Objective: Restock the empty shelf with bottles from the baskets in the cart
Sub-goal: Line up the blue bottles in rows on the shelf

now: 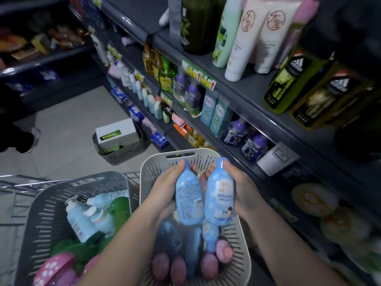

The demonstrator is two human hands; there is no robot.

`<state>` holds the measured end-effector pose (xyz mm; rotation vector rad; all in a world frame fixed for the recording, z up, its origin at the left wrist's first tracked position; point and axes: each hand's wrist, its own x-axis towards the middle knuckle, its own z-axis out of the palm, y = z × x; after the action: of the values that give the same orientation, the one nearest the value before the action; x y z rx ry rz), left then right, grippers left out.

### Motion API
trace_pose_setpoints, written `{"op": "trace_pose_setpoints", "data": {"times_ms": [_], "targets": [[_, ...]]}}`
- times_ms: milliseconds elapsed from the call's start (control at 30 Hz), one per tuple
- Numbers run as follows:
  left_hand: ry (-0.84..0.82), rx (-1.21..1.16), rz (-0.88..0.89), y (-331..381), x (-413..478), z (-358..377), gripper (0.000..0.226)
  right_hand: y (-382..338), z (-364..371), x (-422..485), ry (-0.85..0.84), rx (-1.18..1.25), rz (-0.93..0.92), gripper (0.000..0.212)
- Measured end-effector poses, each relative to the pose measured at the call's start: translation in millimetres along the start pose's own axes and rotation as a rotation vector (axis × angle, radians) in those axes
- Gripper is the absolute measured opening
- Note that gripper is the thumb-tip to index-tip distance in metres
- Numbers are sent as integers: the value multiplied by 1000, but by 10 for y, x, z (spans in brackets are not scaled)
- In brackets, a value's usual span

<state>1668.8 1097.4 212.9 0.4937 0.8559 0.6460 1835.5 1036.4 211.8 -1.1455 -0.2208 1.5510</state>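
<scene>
Lower left: grey basket [51,195] with pump bottles. Centre, raised above the white basket [239,238]: left hand [165,188] curled round a light-blue bottle [188,199], back label up. Just beside it, right hand [243,188] curled round a second light-blue bottle [219,195], caps pointing away. Likely light, stiff, smooth plastic, somewhat slippery. Best gripped mid-body. Right: shelves [257,104], not yet reached.

There's a dark grey basket [123,154] sitting on the tiled floor [68,120] with a white box [118,129] in it, and a green tube [110,135] lying on top of the box. Someone's white shoe [36,137] pokes in at the left edge. On the top shelf, cream tubes [243,44] stand beside black-and-yellow shower gels [288,83].
</scene>
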Motion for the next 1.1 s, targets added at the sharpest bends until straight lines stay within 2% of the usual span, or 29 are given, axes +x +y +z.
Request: {"op": "trace_pose_setpoints", "data": {"times_ms": [133,200,233,300,400,500,567,700,900,1100], "targets": [[-8,-14,-116,51,-80,214,44,-155,-20,-268,23,56,-48,39],[-47,-26,-157,62,-101,343,34,-235,-24,-417,36,45,-61,37],[-84,-2,-164,76,-130,416,27,-275,-33,-489,60,20,-69,36],[-143,97,-180,75,-144,483,33,-345,-96,-611,117,-15,-95,35],[-250,203,-210,53,-157,590,43,-460,-205,-773,165,-25,-132,40],[-354,281,-189,59,-163,775,38,-578,-287,-932,188,-50,-179,46],[-385,445,-126,68,-225,979,34,-652,-328,-1056,183,-74,-208,43],[-238,721,102,-47,-291,1372,38,-799,-445,-1270,176,-72,-270,41],[-167,738,243,-259,-402,1863,42,-900,-669,-1592,142,-25,-356,33],[-83,928,489,-603,-515,2413,56,-1115,-1054,-2121,250,-64,-454,40]]}}
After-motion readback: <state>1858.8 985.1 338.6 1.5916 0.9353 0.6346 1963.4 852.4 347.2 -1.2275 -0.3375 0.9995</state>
